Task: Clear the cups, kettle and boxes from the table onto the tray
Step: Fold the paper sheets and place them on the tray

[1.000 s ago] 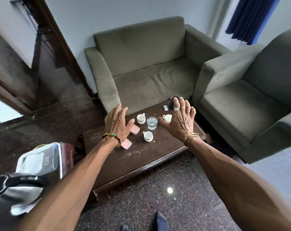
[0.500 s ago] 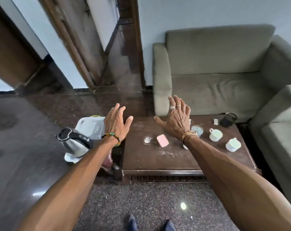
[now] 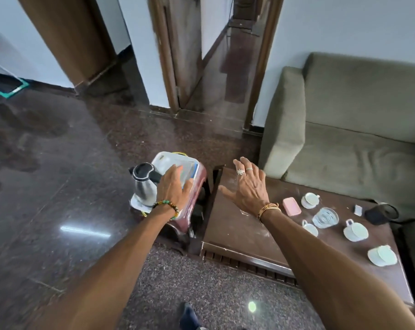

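A steel kettle with a black lid stands on a white tray that rests on a low red stool left of the dark wooden table. My left hand hovers flat over the tray beside the kettle, holding nothing. My right hand is spread above the table's left end, empty. On the table's right half lie a pink box, a glass and several white cups.
A grey-green sofa stands behind the table. A small black object with a strap and a white tag lie at the table's far right. Polished dark floor stretches left, with a doorway beyond.
The view has swung left. My left hand has moved out over the tray beside the kettle. My right hand has shifted from above the pink box to the table's left end.
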Action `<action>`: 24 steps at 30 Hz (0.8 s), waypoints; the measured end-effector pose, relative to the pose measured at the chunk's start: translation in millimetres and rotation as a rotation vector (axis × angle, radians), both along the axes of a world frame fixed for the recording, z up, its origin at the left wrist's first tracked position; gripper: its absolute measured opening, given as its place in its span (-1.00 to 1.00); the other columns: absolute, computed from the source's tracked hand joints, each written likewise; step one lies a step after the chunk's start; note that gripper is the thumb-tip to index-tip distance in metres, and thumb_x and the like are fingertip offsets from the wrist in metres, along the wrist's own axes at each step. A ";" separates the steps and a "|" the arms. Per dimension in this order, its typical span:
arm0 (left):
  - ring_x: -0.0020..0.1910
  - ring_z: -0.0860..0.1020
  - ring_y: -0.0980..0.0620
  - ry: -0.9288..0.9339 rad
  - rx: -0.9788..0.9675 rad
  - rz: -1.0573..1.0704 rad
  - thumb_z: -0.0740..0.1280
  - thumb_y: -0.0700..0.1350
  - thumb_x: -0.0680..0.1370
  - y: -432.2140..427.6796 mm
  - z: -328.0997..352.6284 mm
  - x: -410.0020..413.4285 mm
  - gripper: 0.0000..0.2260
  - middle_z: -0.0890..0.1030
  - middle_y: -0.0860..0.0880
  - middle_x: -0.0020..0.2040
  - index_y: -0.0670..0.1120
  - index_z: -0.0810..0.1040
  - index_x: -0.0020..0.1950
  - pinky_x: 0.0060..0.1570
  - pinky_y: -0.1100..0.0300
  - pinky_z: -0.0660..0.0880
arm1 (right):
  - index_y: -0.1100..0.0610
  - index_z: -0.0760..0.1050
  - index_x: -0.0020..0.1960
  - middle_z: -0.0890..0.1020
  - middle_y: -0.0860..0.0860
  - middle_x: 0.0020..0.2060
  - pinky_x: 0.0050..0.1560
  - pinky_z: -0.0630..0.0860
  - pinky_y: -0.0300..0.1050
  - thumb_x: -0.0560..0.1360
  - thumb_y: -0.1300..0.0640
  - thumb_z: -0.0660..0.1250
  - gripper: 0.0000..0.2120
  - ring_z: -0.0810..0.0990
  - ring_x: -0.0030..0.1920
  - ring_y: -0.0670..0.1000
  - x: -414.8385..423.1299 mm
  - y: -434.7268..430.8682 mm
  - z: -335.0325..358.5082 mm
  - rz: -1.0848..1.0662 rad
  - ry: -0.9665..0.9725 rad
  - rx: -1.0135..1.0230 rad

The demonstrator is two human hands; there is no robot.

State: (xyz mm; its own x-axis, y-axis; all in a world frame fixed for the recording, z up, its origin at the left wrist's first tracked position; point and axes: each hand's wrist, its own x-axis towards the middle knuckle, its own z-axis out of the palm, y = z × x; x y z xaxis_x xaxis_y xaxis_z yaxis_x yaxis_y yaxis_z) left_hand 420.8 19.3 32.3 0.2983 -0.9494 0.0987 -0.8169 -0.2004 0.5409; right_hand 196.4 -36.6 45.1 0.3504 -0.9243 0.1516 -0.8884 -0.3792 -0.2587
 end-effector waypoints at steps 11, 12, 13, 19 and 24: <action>0.26 0.48 -0.11 0.112 0.001 0.104 0.22 0.05 0.59 -32.9 10.9 94.7 -0.56 0.51 -0.13 0.31 -0.15 0.40 0.39 0.28 0.00 0.42 | 0.11 0.26 0.51 0.34 0.10 0.47 0.42 0.28 0.16 0.45 -0.33 0.30 -0.20 0.34 0.43 0.15 114.4 -46.6 7.6 0.091 -0.042 0.021; 0.26 0.48 -0.11 0.113 0.007 0.105 0.21 0.05 0.59 -35.9 8.2 98.4 -0.56 0.51 -0.13 0.32 -0.14 0.40 0.39 0.28 0.00 0.43 | 0.11 0.26 0.51 0.33 0.10 0.47 0.42 0.28 0.17 0.46 -0.33 0.30 -0.21 0.34 0.43 0.16 120.5 -50.6 4.7 0.099 -0.037 0.028; 0.27 0.48 -0.10 0.117 0.016 0.107 0.21 0.05 0.59 -39.8 3.9 102.6 -0.57 0.52 -0.12 0.32 -0.14 0.40 0.39 0.28 -0.01 0.43 | 0.11 0.25 0.52 0.33 0.10 0.47 0.42 0.29 0.17 0.46 -0.32 0.29 -0.22 0.34 0.43 0.16 126.8 -55.8 0.2 0.109 -0.029 0.041; 0.27 0.50 -0.04 0.160 0.042 0.117 0.22 0.03 0.59 -72.3 -20.3 119.3 -0.62 0.54 -0.06 0.31 -0.10 0.44 0.36 0.28 0.05 0.44 | 0.11 0.25 0.51 0.34 0.10 0.46 0.38 0.30 0.16 0.46 -0.32 0.29 -0.22 0.37 0.41 0.16 151.8 -96.6 -29.2 0.160 0.011 0.081; 0.26 0.52 -0.02 0.193 0.051 0.131 0.25 0.00 0.60 -110.7 -19.9 127.7 -0.65 0.55 -0.05 0.29 -0.11 0.45 0.34 0.26 0.06 0.44 | 0.12 0.26 0.50 0.37 0.08 0.42 0.36 0.33 0.16 0.47 -0.28 0.32 -0.25 0.40 0.37 0.16 166.2 -141.4 -37.3 0.153 -0.031 0.115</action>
